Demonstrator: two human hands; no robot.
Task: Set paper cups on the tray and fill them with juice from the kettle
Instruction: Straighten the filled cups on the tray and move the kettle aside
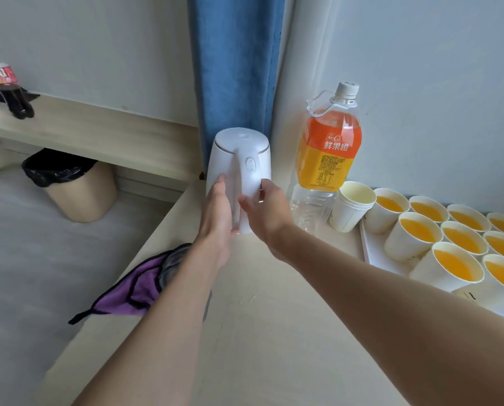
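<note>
Two forearms (168, 303) stretch in. The left hand (217, 212) lies flat, fingers straight and together against the white kettle (239, 159). The right hand (269, 212) curls thumb and fingers round its handle (244, 183). The kettle stands upright on the counter (274, 332), beside the juice bottle (329, 153).

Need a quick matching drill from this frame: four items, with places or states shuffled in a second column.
Things:
1. kettle
2. juice bottle
3. stack of empty cups
4. purple cloth

Places or states:
a. hangs over the counter's left edge
b. upright between the left hand and right hand
c. just off the tray's left edge, no juice inside
d. capped, standing by the wall

Pairs: 1-b, 2-d, 3-c, 4-a
</note>
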